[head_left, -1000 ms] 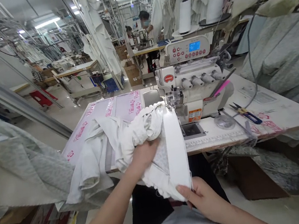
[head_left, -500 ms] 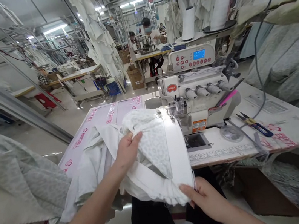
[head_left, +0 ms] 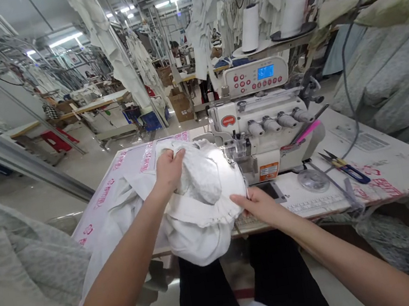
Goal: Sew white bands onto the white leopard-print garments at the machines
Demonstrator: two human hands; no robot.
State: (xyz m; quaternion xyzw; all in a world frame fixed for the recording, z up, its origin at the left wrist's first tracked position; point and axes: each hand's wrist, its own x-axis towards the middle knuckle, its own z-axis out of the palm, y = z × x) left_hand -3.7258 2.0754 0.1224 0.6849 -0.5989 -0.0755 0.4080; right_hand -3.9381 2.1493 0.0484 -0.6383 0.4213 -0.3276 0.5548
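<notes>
A pale garment with a faint print and a white band lies bunched under the needle area of the overlock sewing machine. My left hand is closed on the cloth at its upper left, thumb and fingers pinching a fold. At the near right edge of the band, my right hand pinches the fabric between thumb and fingers, just in front of the machine. The machine's lamp lights the cloth beside the presser foot, where the glare hides the stitching. More of the garment trails left over the table and hangs off its front edge.
Scissors and a clear round dish lie right of the machine. Thread cones stand behind it. Pale cloth hangs at the left. Boxes and other sewing tables fill the background.
My right hand has moved up towards the machine with the band's edge, and the band's loop has shortened. My left hand has shifted up and slightly left, still gripping the cloth.
</notes>
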